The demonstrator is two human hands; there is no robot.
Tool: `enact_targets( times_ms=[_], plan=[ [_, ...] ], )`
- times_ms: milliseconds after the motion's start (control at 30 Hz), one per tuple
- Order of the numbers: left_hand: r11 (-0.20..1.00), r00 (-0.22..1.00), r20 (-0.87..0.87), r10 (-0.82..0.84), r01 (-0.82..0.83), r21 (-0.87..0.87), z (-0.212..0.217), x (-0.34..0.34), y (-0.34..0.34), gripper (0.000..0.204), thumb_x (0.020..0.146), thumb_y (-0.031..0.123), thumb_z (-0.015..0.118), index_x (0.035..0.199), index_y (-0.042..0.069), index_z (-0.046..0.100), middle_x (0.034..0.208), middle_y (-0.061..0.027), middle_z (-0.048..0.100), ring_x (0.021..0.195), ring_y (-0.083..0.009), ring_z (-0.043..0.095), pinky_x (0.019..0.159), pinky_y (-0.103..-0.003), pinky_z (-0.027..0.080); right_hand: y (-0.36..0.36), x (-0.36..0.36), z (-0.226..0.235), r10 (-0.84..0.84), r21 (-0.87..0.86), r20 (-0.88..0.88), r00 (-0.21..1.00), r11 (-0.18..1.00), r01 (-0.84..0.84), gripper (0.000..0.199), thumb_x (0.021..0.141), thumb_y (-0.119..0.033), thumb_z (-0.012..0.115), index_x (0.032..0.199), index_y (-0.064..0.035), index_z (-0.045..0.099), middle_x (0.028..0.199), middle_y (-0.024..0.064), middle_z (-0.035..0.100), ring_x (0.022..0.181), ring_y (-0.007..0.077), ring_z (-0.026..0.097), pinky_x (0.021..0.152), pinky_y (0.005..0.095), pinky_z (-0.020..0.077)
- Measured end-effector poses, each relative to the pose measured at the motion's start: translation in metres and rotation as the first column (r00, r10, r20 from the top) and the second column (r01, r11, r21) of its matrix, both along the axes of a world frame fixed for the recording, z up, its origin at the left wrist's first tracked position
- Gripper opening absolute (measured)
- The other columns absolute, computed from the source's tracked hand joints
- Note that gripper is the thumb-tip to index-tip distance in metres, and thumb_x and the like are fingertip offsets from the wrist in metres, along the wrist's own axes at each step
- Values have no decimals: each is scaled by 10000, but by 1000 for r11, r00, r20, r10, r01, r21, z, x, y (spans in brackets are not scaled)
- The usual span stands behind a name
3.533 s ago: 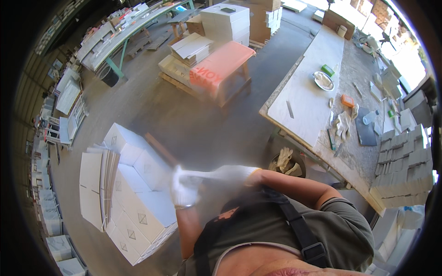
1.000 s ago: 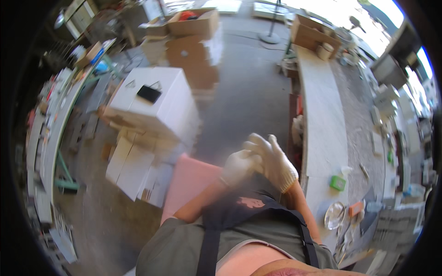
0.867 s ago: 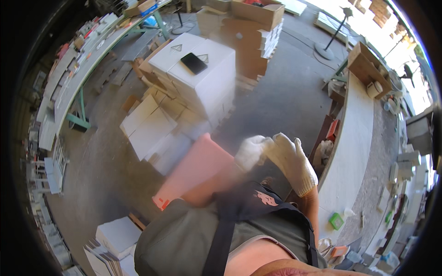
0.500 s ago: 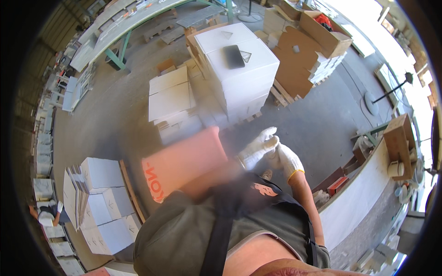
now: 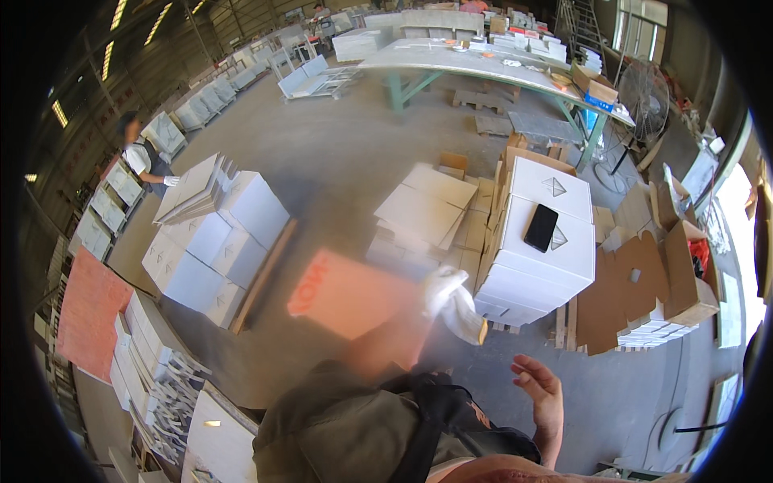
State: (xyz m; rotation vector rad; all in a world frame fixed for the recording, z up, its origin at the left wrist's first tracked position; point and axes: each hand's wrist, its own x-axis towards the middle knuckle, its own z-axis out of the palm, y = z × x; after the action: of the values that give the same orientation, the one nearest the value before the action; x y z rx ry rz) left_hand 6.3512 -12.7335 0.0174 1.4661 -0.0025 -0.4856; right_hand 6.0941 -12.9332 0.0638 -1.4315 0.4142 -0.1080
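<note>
My left hand (image 5: 439,291), in a white knit glove, is closed on a loose white work glove (image 5: 463,319), whose yellow-edged cuff points down and right. Bare and apart from it, my right hand (image 5: 541,393) has its fingers slightly bent and holds nothing. Beyond my blurred left forearm lies an orange printed panel or bag (image 5: 346,294); its kind and whether the arm touches it I cannot tell. Just past the gloves stand a tall stack of white cartons (image 5: 523,270) with a black phone (image 5: 541,228) on top and a lower stack of flat cartons (image 5: 427,197).
White boxes (image 5: 241,201) stand on a pallet at left, near stacked slabs (image 5: 145,362). A long green-legged table (image 5: 483,64) crosses the back. Brown cardboard (image 5: 628,286) and an open carton (image 5: 692,274) are at right. A co-worker (image 5: 145,157) stands far left.
The glove has come off my right hand and is now in my left. My bare right hand has drawn away to the lower right. The view has swung up and left.
</note>
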Motion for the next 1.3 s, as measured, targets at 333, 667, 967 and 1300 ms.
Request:
enact_targets(
  times_ms=[333,667,967,1300],
  plan=[
    [998,993,-103,62,-61,10,-76,66,28,263,955,239,711,1051,-2,665,915,-88,704,831,-168,659,725,-310,520,-130,227,-74,-271,-840,-68,960,534,91,656,938,-504,671,1371,-24,560,1415,207,549,1318,368,511,1080,454,428],
    [984,949,303,91,-132,116,-74,180,9,189,976,186,674,1071,24,698,990,-41,682,900,-123,618,788,-288,502,-148,405,-110,-473,-924,-312,824,354,-146,1055,824,-703,660,1522,32,368,1644,228,270,1537,365,218,1149,580,307],
    [941,902,-324,285,-327,-82,-82,172,14,238,885,204,790,1023,28,709,868,-6,652,762,-90,603,670,-260,486,-145,410,-126,-456,-907,-360,814,374,-191,1155,739,-621,783,1561,27,295,1655,223,231,1552,358,168,1190,570,254],
    [929,933,-111,342,-354,-107,-87,174,-7,274,923,200,759,1108,5,705,909,-41,705,783,-123,652,657,-267,497,-172,400,-121,-437,-880,-434,788,395,-265,1277,638,-686,824,1558,28,301,1665,240,194,1561,360,136,1165,614,257]
  ],
)
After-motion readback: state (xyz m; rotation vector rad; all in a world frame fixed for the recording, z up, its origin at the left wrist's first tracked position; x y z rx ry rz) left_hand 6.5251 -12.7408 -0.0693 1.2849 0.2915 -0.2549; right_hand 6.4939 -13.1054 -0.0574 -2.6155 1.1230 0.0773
